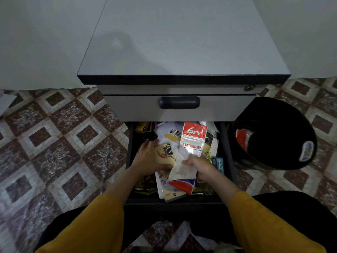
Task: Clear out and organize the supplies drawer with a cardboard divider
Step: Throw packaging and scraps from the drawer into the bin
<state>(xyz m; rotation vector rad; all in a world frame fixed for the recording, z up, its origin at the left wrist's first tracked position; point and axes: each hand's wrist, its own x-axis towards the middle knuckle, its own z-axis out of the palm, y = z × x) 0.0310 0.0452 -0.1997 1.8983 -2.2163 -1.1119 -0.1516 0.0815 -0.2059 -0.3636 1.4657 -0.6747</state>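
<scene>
I'm crouched in front of the grey cabinet (pixel 182 42), with its lower supplies drawer (pixel 130 161) pulled out toward my knees. To my right, on the patterned floor, stands a black waste bin (pixel 273 128) with a red-and-white wrapper already lying in it, so I judge a little has been thrown away. The drawer itself is heaped with loose papers, packets and cards, right up to both side walls. I see no cardboard divider anywhere, so the emptying has barely begun and all the organizing is left.

My left hand (pixel 147 157) lies on a beige illustrated card (pixel 165 155), fingers fairly straight, pressing rather than gripping. My right hand (pixel 202 168) has its fingers curled, pinching the lower end of a clear stationery packet (pixel 193 141) with a red header.
</scene>
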